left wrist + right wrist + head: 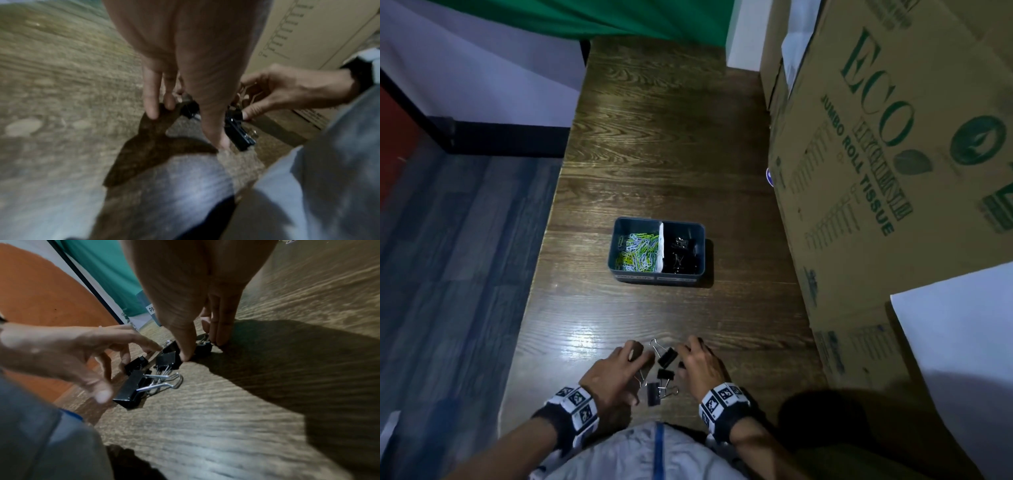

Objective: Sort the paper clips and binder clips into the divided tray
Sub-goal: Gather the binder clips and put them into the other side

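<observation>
The grey divided tray (619, 270) stands mid-table, with coloured paper clips (638, 250) in its left compartment and black binder clips (683, 255) in its right. Near the table's front edge, several black binder clips (666, 357) (131, 389) lie between my hands. My left hand (635, 363) reaches over them with spread, nearly straight fingers, the tips touching two of the clips. My right hand (690, 359) is curled, its thumb and fingers pinching a small binder clip (203, 348) that rests on the wood.
A large cardboard box (893, 171) lines the table's right side, close to my right hand. A white sheet (962, 342) lies at the near right. The wooden table (654, 154) drops off to the floor on the left.
</observation>
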A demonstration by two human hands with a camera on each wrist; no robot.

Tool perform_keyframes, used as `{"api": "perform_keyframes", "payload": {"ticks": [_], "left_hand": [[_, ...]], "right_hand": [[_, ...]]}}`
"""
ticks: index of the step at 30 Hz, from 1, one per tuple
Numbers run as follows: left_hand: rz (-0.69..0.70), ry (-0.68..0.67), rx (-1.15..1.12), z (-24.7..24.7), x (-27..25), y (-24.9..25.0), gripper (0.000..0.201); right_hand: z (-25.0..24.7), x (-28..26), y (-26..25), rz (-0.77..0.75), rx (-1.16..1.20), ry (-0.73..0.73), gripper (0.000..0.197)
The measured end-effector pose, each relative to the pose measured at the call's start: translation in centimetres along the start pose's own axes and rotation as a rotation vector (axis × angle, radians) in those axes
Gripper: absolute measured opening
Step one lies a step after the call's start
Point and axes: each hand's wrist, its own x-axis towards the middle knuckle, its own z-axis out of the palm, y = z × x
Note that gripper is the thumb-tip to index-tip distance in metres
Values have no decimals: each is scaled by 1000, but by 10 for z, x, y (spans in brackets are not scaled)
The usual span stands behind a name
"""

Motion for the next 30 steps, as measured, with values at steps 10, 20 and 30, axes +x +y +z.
{"api": "perform_keyframes", "payload": {"ticks": [10, 20, 30], "left_hand": [[-65, 219, -170, 1, 8, 11, 19], [36, 588, -219, -89, 40, 29, 7], [30, 685, -225, -143, 86, 40, 15]], "right_hand": [[-6, 4, 9, 147, 68, 96, 18], [-19, -7, 25, 288, 154, 133, 11], [-104, 34, 4, 158, 346, 400, 14]]}}
